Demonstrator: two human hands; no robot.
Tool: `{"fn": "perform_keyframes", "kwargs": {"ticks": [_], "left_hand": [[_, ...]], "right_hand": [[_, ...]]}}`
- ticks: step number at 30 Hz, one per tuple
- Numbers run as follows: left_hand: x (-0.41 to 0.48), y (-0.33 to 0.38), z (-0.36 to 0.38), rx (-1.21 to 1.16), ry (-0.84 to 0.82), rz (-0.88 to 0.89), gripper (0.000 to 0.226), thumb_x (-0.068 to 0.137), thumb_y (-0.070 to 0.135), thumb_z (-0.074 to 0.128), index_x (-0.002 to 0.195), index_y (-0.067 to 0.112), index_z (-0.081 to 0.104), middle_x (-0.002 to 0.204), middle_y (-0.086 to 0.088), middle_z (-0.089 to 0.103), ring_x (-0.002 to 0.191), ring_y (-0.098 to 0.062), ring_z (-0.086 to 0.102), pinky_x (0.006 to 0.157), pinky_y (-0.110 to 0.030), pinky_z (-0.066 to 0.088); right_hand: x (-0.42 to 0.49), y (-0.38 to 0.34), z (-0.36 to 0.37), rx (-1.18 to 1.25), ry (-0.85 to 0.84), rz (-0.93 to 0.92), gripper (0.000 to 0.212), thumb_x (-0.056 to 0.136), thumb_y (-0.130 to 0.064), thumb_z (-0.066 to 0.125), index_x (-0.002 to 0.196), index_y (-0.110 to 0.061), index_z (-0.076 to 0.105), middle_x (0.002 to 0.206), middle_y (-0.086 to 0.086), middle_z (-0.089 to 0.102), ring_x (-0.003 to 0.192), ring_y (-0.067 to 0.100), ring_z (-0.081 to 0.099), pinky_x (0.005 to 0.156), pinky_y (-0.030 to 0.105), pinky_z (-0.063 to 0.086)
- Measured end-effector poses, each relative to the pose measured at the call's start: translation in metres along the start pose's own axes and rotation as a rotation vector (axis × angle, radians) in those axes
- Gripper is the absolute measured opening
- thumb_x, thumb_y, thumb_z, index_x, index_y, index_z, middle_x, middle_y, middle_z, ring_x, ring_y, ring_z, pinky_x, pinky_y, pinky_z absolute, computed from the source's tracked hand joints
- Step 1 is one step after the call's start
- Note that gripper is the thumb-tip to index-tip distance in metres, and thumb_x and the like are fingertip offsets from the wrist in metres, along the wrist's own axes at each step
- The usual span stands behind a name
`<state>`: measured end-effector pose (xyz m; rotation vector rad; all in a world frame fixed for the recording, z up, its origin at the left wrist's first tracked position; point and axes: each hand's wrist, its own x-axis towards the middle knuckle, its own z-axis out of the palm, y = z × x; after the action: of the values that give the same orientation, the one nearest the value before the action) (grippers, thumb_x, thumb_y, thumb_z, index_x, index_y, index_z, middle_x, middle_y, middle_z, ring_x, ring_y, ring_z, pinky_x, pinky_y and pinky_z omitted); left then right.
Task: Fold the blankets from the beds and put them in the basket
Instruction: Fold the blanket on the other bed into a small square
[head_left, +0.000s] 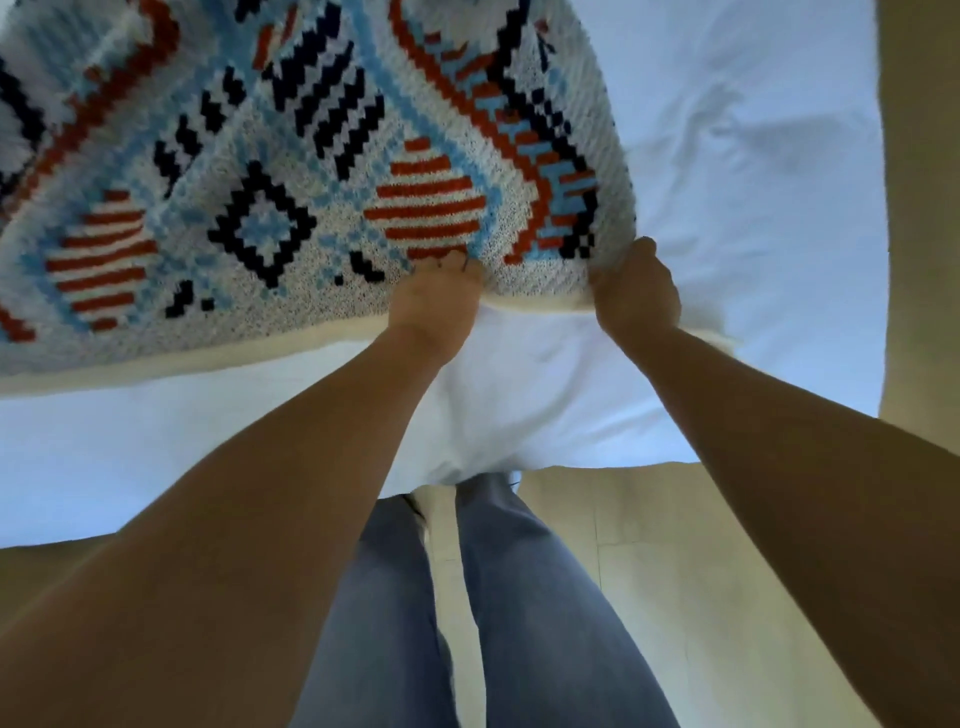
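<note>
A knitted blanket (291, 156) with a white, light-blue, orange-red and navy geometric pattern lies spread over the bed's white sheet (753, 182). My left hand (436, 299) grips the blanket's near cream-coloured edge, fingers curled into the fabric. My right hand (636, 291) grips the same edge at the blanket's near right corner. The edge is lifted slightly off the sheet between both hands. No basket is in view.
The bed's near corner (467, 467) ends just in front of my legs in blue jeans (519, 597). Beige tiled floor (701, 571) runs along the bed's near side and its right side.
</note>
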<state>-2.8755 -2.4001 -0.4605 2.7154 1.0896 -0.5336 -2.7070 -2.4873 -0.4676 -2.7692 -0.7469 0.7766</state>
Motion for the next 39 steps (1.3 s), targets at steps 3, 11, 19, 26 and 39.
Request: {"fn": "perform_keyframes", "kwargs": {"ticks": [3,11,19,26,39], "left_hand": [[-0.007,0.007,-0.005,0.047,-0.026,0.031,0.031,0.091,0.007,0.048,0.122,0.003,0.045,0.114,-0.015,0.055,0.099,-0.031,0.058,0.07,-0.039,0.049],[-0.068,0.084,0.01,0.181,-0.124,0.514,0.031,0.092,0.017,0.043,0.118,0.002,0.048,0.11,-0.013,0.062,0.089,-0.03,0.064,0.065,-0.039,0.051],[-0.098,0.111,0.037,0.039,-0.138,0.363,0.037,0.091,0.013,0.047,0.127,0.008,0.044,0.13,-0.011,0.046,0.117,-0.029,0.046,0.083,-0.04,0.048],[-0.102,0.111,0.039,0.045,-0.113,0.349,0.04,0.089,0.023,0.048,0.126,0.009,0.043,0.128,-0.01,0.047,0.113,-0.029,0.048,0.08,-0.039,0.045],[-0.058,0.243,-0.061,-0.193,-0.033,0.091,0.034,0.093,0.029,0.046,0.12,0.009,0.046,0.118,-0.012,0.053,0.104,-0.029,0.055,0.074,-0.037,0.045]], "right_hand": [[-0.007,0.003,-0.004,-0.015,0.01,-0.046,0.024,0.094,-0.024,0.04,0.107,-0.005,0.046,0.11,0.02,0.061,0.101,0.039,0.057,0.071,0.034,0.035],[-0.083,0.128,-0.021,0.115,-0.023,0.352,0.026,0.092,-0.022,0.042,0.104,-0.001,0.053,0.108,0.024,0.06,0.097,0.04,0.056,0.077,0.038,0.043],[-0.105,0.147,-0.019,0.127,0.014,0.351,0.023,0.092,-0.016,0.04,0.104,-0.001,0.052,0.112,0.022,0.059,0.104,0.039,0.054,0.074,0.033,0.035],[-0.101,0.145,-0.019,0.094,-0.009,0.275,0.019,0.092,-0.017,0.037,0.098,-0.006,0.052,0.113,0.02,0.059,0.105,0.036,0.054,0.076,0.035,0.041],[-0.088,0.183,-0.127,-0.047,0.078,-0.18,0.028,0.095,-0.025,0.041,0.114,-0.006,0.051,0.116,0.012,0.053,0.108,0.03,0.051,0.077,0.036,0.041]]}}
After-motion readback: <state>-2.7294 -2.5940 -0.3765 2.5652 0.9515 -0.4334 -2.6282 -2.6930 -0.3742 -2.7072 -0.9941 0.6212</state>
